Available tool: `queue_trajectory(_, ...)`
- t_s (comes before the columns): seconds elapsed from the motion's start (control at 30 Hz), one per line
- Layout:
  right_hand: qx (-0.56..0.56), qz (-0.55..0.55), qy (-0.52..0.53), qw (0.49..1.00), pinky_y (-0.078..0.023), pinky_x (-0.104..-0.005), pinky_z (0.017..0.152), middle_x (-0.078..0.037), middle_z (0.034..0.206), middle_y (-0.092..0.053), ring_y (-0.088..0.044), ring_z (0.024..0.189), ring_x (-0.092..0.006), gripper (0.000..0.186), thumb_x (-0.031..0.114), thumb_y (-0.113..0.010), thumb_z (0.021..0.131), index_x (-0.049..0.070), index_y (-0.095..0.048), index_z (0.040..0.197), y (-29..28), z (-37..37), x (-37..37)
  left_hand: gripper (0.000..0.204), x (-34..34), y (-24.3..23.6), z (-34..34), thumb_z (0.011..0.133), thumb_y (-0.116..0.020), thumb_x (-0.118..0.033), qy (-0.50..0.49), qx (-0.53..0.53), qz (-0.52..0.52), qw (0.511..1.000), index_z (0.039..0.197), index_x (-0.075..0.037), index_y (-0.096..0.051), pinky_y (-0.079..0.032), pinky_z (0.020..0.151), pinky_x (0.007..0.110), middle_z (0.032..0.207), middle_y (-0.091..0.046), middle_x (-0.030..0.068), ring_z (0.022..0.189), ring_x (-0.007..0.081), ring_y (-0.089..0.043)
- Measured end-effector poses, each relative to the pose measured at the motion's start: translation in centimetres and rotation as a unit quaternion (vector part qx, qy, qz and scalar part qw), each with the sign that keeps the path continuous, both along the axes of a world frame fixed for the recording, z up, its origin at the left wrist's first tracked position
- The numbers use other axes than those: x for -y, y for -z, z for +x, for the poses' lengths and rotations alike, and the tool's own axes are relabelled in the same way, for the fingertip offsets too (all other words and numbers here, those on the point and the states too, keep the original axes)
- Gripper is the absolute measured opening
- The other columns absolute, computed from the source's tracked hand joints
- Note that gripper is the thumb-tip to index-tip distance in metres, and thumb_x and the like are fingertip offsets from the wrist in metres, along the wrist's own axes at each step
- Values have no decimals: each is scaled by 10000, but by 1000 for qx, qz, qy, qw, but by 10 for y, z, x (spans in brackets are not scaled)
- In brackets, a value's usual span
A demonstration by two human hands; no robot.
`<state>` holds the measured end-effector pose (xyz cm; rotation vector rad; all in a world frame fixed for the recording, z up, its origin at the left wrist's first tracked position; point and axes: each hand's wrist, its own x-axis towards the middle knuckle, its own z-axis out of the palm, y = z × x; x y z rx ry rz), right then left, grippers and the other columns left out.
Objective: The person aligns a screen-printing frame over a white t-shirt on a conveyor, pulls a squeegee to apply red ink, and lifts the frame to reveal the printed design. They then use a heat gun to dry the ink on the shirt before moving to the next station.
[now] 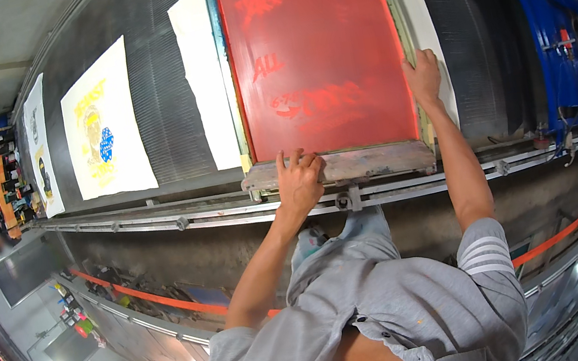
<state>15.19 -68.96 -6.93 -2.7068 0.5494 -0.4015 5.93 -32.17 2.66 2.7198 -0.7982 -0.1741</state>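
In front of me lies a screen printing frame [336, 165] with a red-stained mesh [327, 38] that carries brighter red lettering shapes. My left hand [299, 179] grips the worn, paint-marked near bar of this frame, its fingers hooked over the edge onto the mesh side. Along the right rail, my right hand [425, 79] is closed on the frame's side, with the fingertips partly hidden. White fabric [205, 80] shows to the left of the frame, and another white piece [428, 15] sticks out on the right, under my right hand.
A long dark printing table [174, 100] runs left to right, with a metal rail [227, 217] along its near edge. Farther left lies a white fabric piece [82, 138] with a yellow and blue print. Blue frame equipment [544, 26] stands at the right. Behind me runs an orange bar [148, 293].
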Motion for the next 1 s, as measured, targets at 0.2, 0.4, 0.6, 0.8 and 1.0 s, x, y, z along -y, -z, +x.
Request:
queue_trajectory(0.2,82,6,-11,997,-475,-500,896,-204,1095,-590,-569,1062,-389,409,242,-695,836,-38,-631,1128,-46,0,-30,273,-36,-12,5,686,-682,-15,-1,9,-51,999,937,-113,-724,-346,1058,602,1043,-716,26,1171,285,-583)
queue_trajectory(0.4,111,2,-23,994,-474,-503,919,-215,1083,-587,-555,1064,-401,394,221,-719,807,-18,-601,1097,-59,28,-173,355,-175,-20,33,645,-674,-44,2,7,-36,999,988,-103,-742,-290,1099,628,1061,-715,46,1203,303,-561)
queue_trajectory(0.6,109,41,-21,993,-493,-494,889,-197,1096,-563,-547,1069,-387,355,208,-716,816,-24,-581,1047,-61,53,-337,381,-332,-17,60,641,-663,-28,0,11,-17,1000,1008,-87,-747,-286,1101,620,1063,-724,61,1189,299,-573)
queue_trajectory(0.8,95,87,-24,991,-486,-482,911,-191,1092,-536,-523,1073,-374,347,187,-712,824,-37,-560,1039,-67,67,-431,407,-411,-21,77,636,-669,-8,-13,-24,7,1000,1030,-74,-745,-287,1101,621,1064,-725,65,1196,306,-570)
queue_trajectory(1.0,104,121,-49,986,-484,-468,915,-187,1074,-530,-511,1065,-374,333,155,-713,817,-36,-558,1042,-61,83,-474,433,-437,-22,81,642,-655,9,-28,-26,6,999,1058,-73,-740,-281,1113,611,1087,-722,68,1202,301,-569)
